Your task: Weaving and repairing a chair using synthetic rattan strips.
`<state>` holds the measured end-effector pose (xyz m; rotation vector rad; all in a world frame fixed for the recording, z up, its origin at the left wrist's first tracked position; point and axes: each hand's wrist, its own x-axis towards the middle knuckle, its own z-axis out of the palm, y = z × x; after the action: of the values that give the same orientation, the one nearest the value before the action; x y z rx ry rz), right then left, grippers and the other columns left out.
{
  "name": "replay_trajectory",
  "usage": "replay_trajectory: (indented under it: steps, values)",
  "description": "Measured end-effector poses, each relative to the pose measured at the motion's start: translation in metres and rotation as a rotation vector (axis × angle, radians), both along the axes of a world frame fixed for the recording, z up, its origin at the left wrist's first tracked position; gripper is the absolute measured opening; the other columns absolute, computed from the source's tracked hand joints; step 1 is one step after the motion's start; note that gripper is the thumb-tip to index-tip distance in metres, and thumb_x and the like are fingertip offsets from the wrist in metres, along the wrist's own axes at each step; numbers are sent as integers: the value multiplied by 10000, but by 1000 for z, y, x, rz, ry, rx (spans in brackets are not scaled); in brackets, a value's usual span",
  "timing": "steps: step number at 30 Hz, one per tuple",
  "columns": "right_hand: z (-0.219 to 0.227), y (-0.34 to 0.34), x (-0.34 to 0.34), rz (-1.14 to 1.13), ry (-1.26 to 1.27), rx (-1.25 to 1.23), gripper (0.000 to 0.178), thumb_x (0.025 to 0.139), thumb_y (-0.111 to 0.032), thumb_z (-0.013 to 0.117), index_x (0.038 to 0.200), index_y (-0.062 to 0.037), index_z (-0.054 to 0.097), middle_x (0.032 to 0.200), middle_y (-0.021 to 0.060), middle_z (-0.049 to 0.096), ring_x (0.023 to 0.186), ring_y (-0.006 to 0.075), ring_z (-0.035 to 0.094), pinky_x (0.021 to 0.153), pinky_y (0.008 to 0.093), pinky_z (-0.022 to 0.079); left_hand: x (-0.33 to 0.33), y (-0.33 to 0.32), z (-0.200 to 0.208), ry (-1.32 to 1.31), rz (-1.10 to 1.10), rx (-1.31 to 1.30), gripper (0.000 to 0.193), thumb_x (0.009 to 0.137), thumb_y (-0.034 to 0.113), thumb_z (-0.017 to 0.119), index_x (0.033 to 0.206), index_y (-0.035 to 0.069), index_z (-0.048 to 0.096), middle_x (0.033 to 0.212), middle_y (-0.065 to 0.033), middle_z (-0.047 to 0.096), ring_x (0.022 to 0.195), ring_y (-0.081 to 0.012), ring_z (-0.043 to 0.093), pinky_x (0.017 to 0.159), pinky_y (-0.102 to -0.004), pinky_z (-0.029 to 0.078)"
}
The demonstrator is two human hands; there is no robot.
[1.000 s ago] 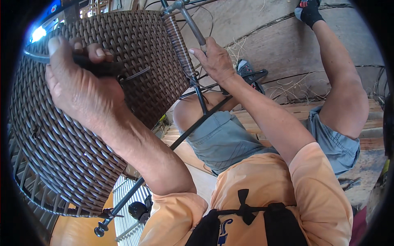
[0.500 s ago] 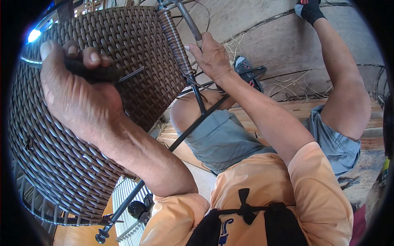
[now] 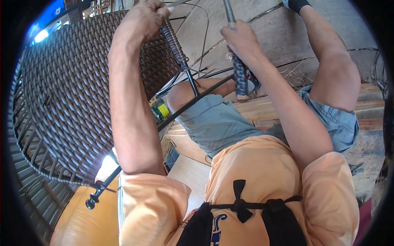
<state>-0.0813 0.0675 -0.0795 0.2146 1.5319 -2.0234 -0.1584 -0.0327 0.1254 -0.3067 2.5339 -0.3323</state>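
A brown woven wicker chair panel [image 3: 82, 82] stands tilted at my left, with a dark metal frame bar [image 3: 193, 98] running beside it. My left hand [image 3: 144, 18] is at the panel's upper corner, above the cord-wrapped frame post [image 3: 174, 43]. Its fingers are curled closed; a pale, thin end juts out past them at the top edge, and what they grip is mostly hidden. My right hand [image 3: 243, 40] is closed round a metal-shafted tool [image 3: 240, 78] with a dark braided grip. The tool's upper end lies outside the picture.
My bent knees [image 3: 180, 96] and grey shorts are below the frame. Loose fibre scraps [image 3: 299, 69] lie on the boards. A wooden plank bench [image 3: 262, 110] is beneath me. An orange surface [image 3: 90, 217] and a frame foot [image 3: 92, 201] show lower left.
My left hand has moved right and up from over the panel to its upper corner. My right hand, with the metal-shafted tool, has shifted right, away from the wrapped post.
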Motion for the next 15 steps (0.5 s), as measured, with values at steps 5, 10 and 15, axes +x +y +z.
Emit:
replay_trajectory:
  steps: [5,10,15]
  values:
    - [19,45,25,140,-128,-87,342,810,-305,580,724,23,537,570,84,540,481,190,556,476,317,448,7,-1,-17,-190,-146,-109,371,897,314,563,1084,-6,588,733,-52,592,604,-118,528,505,-260,443]
    - [50,84,23,182,-284,-289,358,875,-376,575,731,-54,514,568,5,482,430,94,463,413,250,375,52,35,-39,352,335,570,233,901,265,519,882,42,584,665,-14,563,521,-72,484,436,-212,362]
    - [106,199,19,-33,-118,64,331,901,-338,516,960,-23,598,598,-1,492,438,69,414,402,206,289,136,91,-99,238,633,1091,218,858,156,525,1025,16,533,758,-66,593,640,-112,562,545,-256,433]
